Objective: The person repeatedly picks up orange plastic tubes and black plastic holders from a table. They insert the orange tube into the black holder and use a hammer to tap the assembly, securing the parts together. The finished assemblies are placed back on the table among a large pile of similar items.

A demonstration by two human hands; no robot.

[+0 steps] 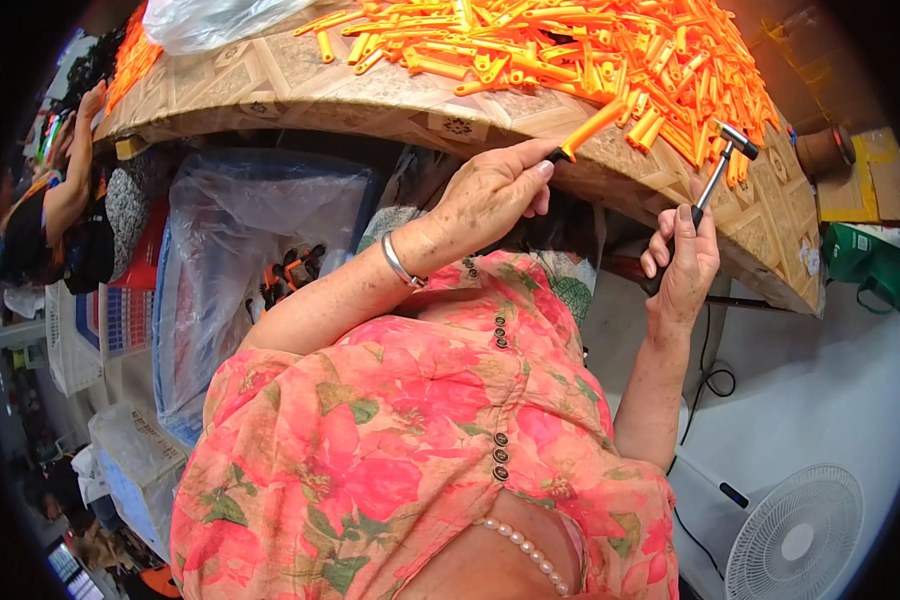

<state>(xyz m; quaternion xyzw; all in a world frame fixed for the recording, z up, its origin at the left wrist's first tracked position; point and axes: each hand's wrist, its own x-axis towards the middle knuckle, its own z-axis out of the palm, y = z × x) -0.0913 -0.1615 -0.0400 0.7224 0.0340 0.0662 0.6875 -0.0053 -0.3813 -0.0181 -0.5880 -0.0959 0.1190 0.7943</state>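
My left hand (485, 195) pinches an orange plastic handle-shaped piece (597, 127) by its black end, between thumb and fingers. The orange part points up and right over the table's front edge. In my right hand (686, 255) is a small hammer (711, 183), its metal shaft upright and its silver and black head above my fingers. My fingers wrap the hammer's lower grip, which is mostly hidden. Beyond both hands, a large heap of similar orange plastic pieces (570, 60) spreads over the patterned table (300, 75).
A plastic-lined blue bin (260, 200) with orange and black pieces stands below the table at left. Another person's arm (70, 190) shows at far left, near a second orange heap (133, 60). A brown spool (823, 152), a green bag (863, 262) and a white fan (796, 540) are at right.
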